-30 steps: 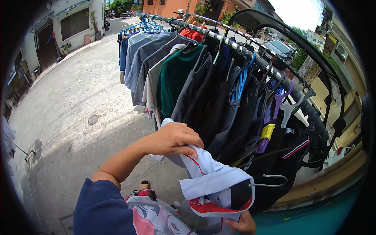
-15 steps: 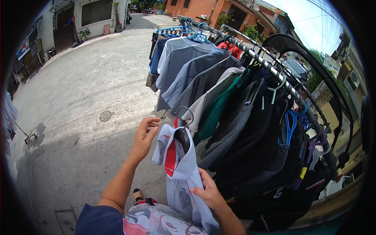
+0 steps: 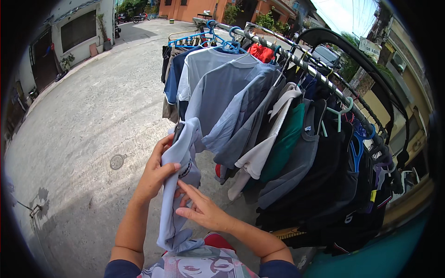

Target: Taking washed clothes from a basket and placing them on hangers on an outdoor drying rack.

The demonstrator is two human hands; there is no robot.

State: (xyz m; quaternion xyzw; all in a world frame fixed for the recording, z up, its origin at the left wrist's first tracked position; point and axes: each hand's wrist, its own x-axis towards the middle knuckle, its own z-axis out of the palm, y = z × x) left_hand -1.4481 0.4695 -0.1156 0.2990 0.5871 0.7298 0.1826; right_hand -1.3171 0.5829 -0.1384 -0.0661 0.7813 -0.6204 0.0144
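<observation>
A pale blue-grey shirt [image 3: 169, 204] with dark lettering hangs in front of me, bunched lengthwise. My left hand [image 3: 156, 169] is closed round its upper part, thumb over the cloth. The dark hanger [image 3: 178, 132] pokes out at the top of the shirt, by the left fingertips; its hook is hard to make out. Lower down, my right hand [image 3: 201, 208] reaches in from the right. Its index finger is stretched out against the shirt, the other fingers are loosely bent and the thumb stands apart. The right hand grips no cloth that I can see.
To the right runs a metal clothes rail [image 3: 320, 76] packed with garments, among them a grey shirt [image 3: 220, 88], a green one [image 3: 287, 143] and several black ones. Blue hangers [image 3: 232, 44] hang toward its far end. Concrete pavement [image 3: 92, 139] with a round metal cover [image 3: 117, 161] lies to the left.
The shirt has moved left and turned edge-on. My left hand, free before, now grips its upper part. My right hand has shifted left and let go, its index finger extended on the cloth.
</observation>
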